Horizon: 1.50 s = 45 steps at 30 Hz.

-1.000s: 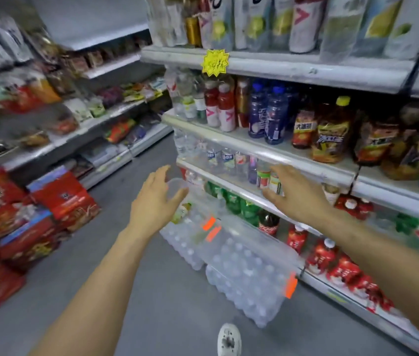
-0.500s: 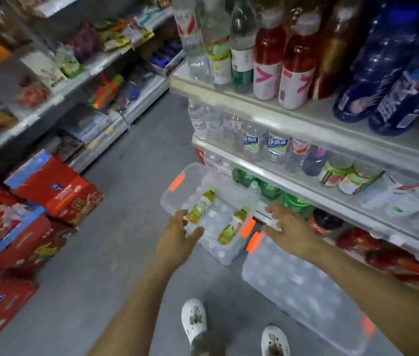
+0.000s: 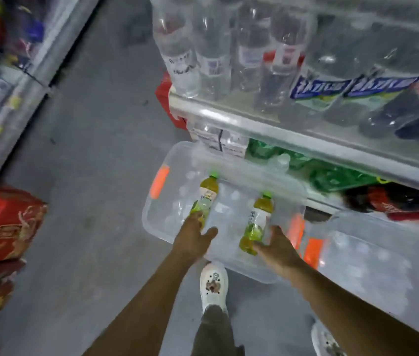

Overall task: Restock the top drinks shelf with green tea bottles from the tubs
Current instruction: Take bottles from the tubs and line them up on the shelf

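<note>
Two green tea bottles lie in a clear tub with orange handles on the floor, caps pointing toward the shelving. My left hand reaches into the tub, fingers on the base of the left green tea bottle, thumb spread. My right hand is at the base of the right green tea bottle, fingers apart on either side of it. Neither bottle is lifted. The top shelf is out of view.
A second clear tub sits to the right. Directly above are shelves of water bottles and green soda bottles. Red cartons are stacked at the left of the aisle. My white shoes stand against the tub.
My view has tilted down from the shelves to the floor tub. Both hands have dropped from shelf height into the tub and reached the bases of the two bottles.
</note>
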Each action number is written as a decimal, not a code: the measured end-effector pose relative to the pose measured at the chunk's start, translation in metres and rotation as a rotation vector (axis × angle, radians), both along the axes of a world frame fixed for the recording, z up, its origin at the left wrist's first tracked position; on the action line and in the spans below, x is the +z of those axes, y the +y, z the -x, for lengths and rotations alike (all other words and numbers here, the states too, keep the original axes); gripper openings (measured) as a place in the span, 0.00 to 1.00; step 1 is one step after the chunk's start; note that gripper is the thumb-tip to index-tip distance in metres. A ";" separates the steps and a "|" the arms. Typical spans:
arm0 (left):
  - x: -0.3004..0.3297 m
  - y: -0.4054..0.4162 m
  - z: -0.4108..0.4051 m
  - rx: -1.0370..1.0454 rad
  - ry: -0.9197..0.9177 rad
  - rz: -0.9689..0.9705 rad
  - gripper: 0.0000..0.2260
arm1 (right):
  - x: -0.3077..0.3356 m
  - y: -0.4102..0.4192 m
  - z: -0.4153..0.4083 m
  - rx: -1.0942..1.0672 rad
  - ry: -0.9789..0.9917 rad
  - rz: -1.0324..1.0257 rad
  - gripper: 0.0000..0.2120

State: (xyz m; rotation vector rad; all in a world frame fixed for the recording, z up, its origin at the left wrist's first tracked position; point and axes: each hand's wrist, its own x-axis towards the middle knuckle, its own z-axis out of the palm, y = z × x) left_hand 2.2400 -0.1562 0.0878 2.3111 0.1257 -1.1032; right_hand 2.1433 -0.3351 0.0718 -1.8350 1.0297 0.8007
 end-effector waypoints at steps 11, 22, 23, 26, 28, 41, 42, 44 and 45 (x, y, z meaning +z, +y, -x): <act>-0.174 -0.008 -0.074 -0.157 -0.016 -0.167 0.39 | -0.164 0.017 -0.038 -0.354 0.171 0.073 0.44; -0.186 -0.020 -0.071 -0.209 -0.015 -0.226 0.35 | -0.163 0.014 -0.029 -0.532 0.157 -0.011 0.33; -0.176 -0.024 -0.072 -0.150 0.019 -0.200 0.32 | -0.153 0.012 -0.029 -0.588 0.151 -0.064 0.28; -0.135 -0.034 -0.060 0.071 0.109 -0.092 0.30 | -0.113 0.008 -0.023 -0.621 0.132 -0.207 0.32; -0.102 -0.038 -0.043 0.197 0.142 0.007 0.35 | -0.083 0.007 -0.015 -0.550 0.109 -0.234 0.34; 0.146 -0.091 0.106 0.306 0.145 0.533 0.32 | 0.168 -0.057 0.120 -0.481 -0.439 -0.018 0.20; 0.164 -0.101 0.121 0.296 0.131 0.577 0.32 | 0.188 -0.065 0.137 -0.466 -0.477 0.036 0.22; 0.201 -0.123 0.155 0.274 0.116 0.673 0.28 | 0.226 -0.083 0.172 -0.456 -0.555 0.106 0.25; 0.218 -0.134 0.173 0.268 0.113 0.722 0.25 | 0.245 -0.092 0.190 -0.455 -0.584 0.121 0.25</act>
